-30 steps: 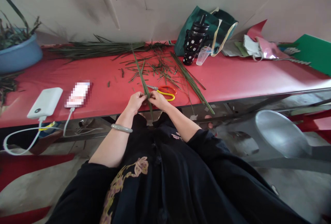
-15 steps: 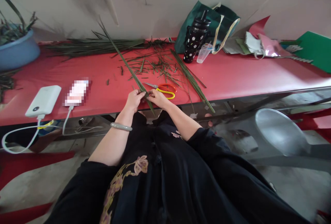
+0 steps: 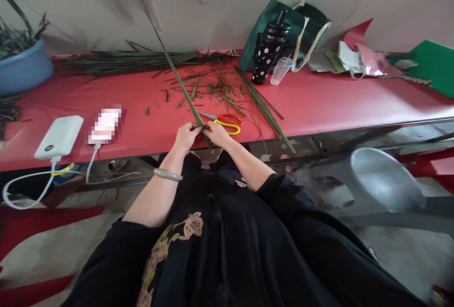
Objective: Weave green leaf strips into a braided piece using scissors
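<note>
A long, narrow green leaf strip (image 3: 177, 79) slants from the wall side down to my hands, its short lower end poking out below them. My left hand (image 3: 186, 136) pinches it with thumb and fingers. Close against it, my right hand (image 3: 215, 134) grips the same strip, fingertips nearly meeting the left ones. How the strip is folded between the fingers is too small to tell. Just beyond my right hand lie scissors (image 3: 230, 120) with red and yellow handles. Cut leaf scraps (image 3: 222, 87) are scattered behind them on the red table (image 3: 319, 103).
Leaf bundles lie at the back (image 3: 135, 61) and right of the scraps (image 3: 266, 108). A black tumbler (image 3: 270, 51), plastic cup (image 3: 281, 71) and green bag (image 3: 260, 28) stand behind. At left are a power bank (image 3: 60, 136), phone (image 3: 105, 126) and blue basin (image 3: 24, 68).
The leaf strip has swung more upright, its far tip rising against the wall. My hands stay together in nearly the same spot, both still gripping it.
</note>
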The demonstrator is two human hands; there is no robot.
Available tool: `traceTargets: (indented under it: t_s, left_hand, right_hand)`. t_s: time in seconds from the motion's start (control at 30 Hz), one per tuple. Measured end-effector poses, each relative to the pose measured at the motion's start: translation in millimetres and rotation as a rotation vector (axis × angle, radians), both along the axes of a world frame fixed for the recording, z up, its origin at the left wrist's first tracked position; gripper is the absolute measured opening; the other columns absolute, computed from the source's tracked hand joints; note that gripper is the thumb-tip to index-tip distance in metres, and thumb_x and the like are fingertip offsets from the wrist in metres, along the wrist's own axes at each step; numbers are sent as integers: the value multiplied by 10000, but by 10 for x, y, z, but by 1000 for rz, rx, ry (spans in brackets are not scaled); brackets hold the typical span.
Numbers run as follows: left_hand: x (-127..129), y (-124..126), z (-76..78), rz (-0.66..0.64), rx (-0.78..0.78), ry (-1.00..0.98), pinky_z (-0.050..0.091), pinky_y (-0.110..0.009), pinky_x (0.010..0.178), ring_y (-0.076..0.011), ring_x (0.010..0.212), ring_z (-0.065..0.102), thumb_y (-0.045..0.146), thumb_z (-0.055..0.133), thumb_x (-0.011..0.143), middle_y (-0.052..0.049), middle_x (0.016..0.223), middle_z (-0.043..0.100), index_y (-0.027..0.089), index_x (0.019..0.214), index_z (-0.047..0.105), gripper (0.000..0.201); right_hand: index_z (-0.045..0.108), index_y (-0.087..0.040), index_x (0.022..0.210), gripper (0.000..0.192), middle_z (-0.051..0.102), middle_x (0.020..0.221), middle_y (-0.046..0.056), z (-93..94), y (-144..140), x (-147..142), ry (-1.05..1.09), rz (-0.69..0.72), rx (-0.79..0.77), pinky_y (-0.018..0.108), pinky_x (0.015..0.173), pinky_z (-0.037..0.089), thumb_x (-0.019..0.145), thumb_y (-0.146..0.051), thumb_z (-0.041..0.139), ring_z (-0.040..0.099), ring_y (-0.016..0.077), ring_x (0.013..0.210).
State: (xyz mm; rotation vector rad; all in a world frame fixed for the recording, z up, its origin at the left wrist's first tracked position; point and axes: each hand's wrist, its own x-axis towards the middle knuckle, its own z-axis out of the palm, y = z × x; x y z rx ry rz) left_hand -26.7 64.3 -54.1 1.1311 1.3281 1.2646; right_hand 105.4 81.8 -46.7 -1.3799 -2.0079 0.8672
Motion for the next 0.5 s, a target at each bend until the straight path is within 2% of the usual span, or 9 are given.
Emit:
traceTargets:
  t_s: [0.13,0.27,0.5]
  left_hand:
    - [-4,2,-34,34,41,3,422,-222,558,-98,545,518,257,640,605,9,592,569,138,691,569,163]
    - [-13,0,-41,42,102,10,404,-210,552,-89,552,501,256,612,623,15,621,563,144,733,585,159]
    - [-15,36,-41,176,107,-83,402,-204,547,-76,524,476,257,599,621,32,590,523,150,743,571,165]
  right_hand:
    - [533,-152,759,83,554,692,8,21,-3,-22,-18,-10,34,243,619,371,747,-206,471,493,129,656]
    - [550,-140,858,150,557,687,-6,33,-26,-9,17,89,9,227,621,379,724,-175,494,497,112,627]
    - [565,-140,895,201,571,678,-16,60,-65,16,51,117,-43,220,607,377,711,-218,541,510,107,617]
